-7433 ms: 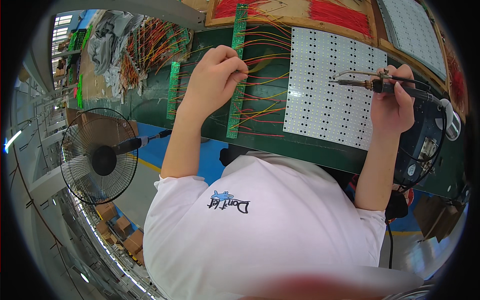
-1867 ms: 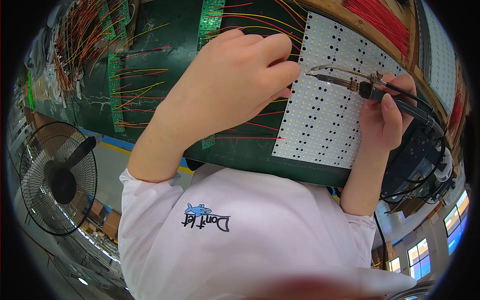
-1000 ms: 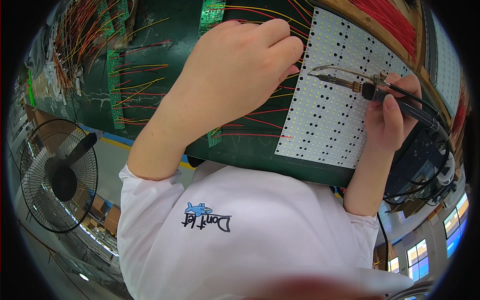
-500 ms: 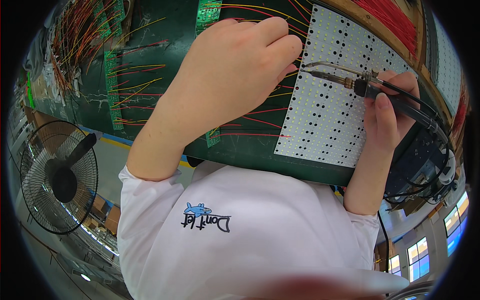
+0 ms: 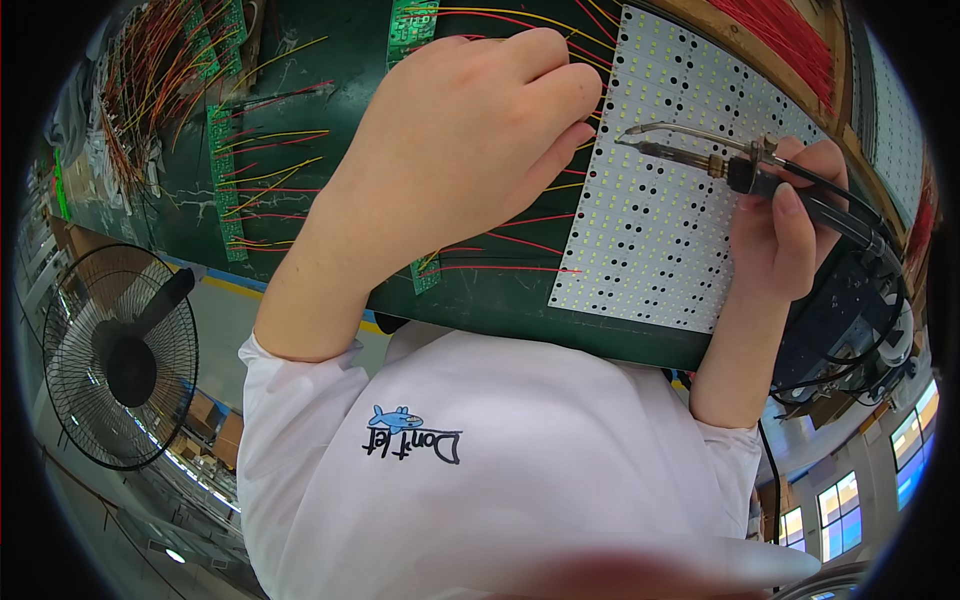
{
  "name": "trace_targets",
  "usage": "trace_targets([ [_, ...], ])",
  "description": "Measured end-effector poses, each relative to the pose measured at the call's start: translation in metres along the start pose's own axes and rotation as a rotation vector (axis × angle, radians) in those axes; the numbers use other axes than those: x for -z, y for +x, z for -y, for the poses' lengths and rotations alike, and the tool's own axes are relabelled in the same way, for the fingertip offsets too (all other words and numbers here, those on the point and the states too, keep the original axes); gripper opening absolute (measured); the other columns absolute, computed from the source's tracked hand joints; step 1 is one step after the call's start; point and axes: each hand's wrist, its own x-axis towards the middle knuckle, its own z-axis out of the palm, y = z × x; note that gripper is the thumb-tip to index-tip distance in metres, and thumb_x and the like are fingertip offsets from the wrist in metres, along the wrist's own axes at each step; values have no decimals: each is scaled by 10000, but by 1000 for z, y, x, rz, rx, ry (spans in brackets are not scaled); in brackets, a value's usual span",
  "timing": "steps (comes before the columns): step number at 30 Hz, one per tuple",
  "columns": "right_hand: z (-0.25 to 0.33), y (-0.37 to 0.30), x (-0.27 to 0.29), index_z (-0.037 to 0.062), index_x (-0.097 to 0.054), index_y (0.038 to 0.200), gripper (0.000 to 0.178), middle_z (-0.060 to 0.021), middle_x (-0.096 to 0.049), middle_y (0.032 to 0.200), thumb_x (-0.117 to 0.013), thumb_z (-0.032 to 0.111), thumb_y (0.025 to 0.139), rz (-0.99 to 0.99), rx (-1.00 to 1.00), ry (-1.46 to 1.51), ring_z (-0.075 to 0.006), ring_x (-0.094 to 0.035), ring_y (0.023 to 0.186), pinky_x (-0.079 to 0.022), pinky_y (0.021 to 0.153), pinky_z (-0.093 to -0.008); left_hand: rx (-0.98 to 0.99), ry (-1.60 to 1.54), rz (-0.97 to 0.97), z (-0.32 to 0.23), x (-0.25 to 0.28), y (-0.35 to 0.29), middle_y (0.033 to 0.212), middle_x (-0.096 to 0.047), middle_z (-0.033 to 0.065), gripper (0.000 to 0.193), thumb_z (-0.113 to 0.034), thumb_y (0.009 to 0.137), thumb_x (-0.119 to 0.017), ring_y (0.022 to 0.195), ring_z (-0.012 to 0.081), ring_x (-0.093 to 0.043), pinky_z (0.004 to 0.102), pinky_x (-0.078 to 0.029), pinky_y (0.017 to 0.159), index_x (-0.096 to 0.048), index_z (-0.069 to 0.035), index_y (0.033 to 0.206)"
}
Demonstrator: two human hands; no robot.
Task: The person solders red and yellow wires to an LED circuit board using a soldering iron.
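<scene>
Head view: soldering iron (image 5: 720, 160) lies crosswise, tip pointing left over white LED board (image 5: 660, 230).
Right hand (image 5: 785, 225): wrapped around iron's handle.
Left hand (image 5: 470, 130): nearer the tip, curled; contents hidden.

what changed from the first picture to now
The left hand moved right, off the green strip with the wires to the left edge of the white panel, and the view closed in. The right hand kept its grip on the soldering iron, tip over the panel. The fan stayed put.
</scene>
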Motion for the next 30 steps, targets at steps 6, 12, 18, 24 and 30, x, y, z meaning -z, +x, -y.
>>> trace_targets([
  [6, -3, 0, 0, 7, -551, 1023, 215, -114, -656, 926, -707, 44, 880, -18, 18, -30, -108, -577, 740, -459, 614, -221, 77, -97, -49, -2, -3, 4, 802, -593, 65, 147, -56, 821, -739, 681, 274, -612, 383, -470, 581, -637, -74, 925],
  [12, -4, 1, 0, 5, -558, 1040, 213, -105, -651, 910, -702, 35, 887, -13, 30, -56, -104, -577, 729, -464, 608, -213, 49, -61, -24, -2, -3, 4, 796, -594, 68, 148, -52, 813, -730, 686, 275, -620, 383, -474, 580, -636, -70, 926],
  [18, -5, 2, -2, 9, -561, 1039, 203, -105, -651, 909, -700, 30, 892, -11, 35, -74, -106, -574, 722, -463, 601, -224, 113, -10, 7, -7, -1, 3, 799, -594, 85, 133, -67, 825, -720, 712, 306, -614, 411, -479, 614, -611, -64, 900],
  [24, -5, 3, -1, 10, -563, 1040, 213, -104, -645, 909, -713, 47, 893, 2, 41, -64, -114, -570, 712, -456, 592, -238, 92, 53, -18, -9, -1, 5, 802, -598, 89, 117, -54, 845, -715, 748, 312, -614, 423, -486, 642, -611, -58, 901],
  [30, -5, 2, -1, 13, -566, 1036, 218, -107, -644, 911, -722, 59, 890, -26, 35, -87, -114, -569, 713, -452, 592, -240, 16, 33, -88, -6, -5, 5, 822, -615, 78, 122, -39, 836, -737, 765, 300, -628, 405, -506, 650, -638, -65, 904],
])
